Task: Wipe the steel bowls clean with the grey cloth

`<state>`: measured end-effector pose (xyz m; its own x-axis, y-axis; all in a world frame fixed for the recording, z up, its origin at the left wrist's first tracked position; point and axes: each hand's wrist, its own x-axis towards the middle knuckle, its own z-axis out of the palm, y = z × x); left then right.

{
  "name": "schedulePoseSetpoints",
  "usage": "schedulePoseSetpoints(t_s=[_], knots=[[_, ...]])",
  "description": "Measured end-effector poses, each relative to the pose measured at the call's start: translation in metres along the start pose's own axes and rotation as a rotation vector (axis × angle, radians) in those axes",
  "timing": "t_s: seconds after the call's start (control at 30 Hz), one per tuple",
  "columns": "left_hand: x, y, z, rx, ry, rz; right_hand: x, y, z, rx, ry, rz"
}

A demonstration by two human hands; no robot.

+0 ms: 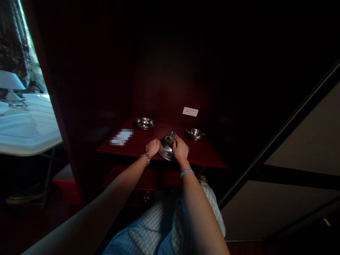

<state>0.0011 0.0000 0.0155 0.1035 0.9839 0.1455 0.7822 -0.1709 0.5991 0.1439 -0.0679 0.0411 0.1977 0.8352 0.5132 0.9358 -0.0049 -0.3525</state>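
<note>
Over the front edge of the dark red shelf, a shiny metal bowl [166,148] is tipped with its rounded underside showing. My left hand [152,147] grips its rim on the left, fingers closed. On the bowl's right side, my right hand [180,148] presses a grey cloth [173,134] against the metal; part of the cloth sticks out past the fingers. A second metal bowl [145,123] sits upright at the back left of the shelf. To the right stands another upright metal bowl [196,134], perhaps with more than one stacked.
A blurred-out flat item [121,137] lies on the shelf [212,156] at left. A white socket plate [190,111] is on the back wall. Below is a drawer with a knob [146,196]. Further left stand a white table [32,124], a lamp [10,80] and a red bin [68,184].
</note>
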Motion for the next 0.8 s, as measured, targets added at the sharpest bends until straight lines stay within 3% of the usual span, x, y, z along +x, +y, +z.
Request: schedulePoseSetpoints(t_s=[0.27, 0.4, 0.57, 0.8], knots=[[0.001, 0.0, 0.0, -0.018, -0.02, -0.019, -0.004, -0.004, -0.016, 0.064, -0.024, 0.365], [0.0, -0.001, -0.001, -0.022, -0.015, -0.014, -0.004, -0.005, -0.02, 0.029, -0.077, 0.458], [0.001, -0.001, 0.0, -0.026, -0.008, -0.015, -0.003, -0.003, -0.018, 0.007, -0.097, 0.457], [0.003, -0.003, 0.001, -0.041, -0.001, -0.013, -0.002, 0.002, -0.008, 0.013, -0.05, 0.252]])
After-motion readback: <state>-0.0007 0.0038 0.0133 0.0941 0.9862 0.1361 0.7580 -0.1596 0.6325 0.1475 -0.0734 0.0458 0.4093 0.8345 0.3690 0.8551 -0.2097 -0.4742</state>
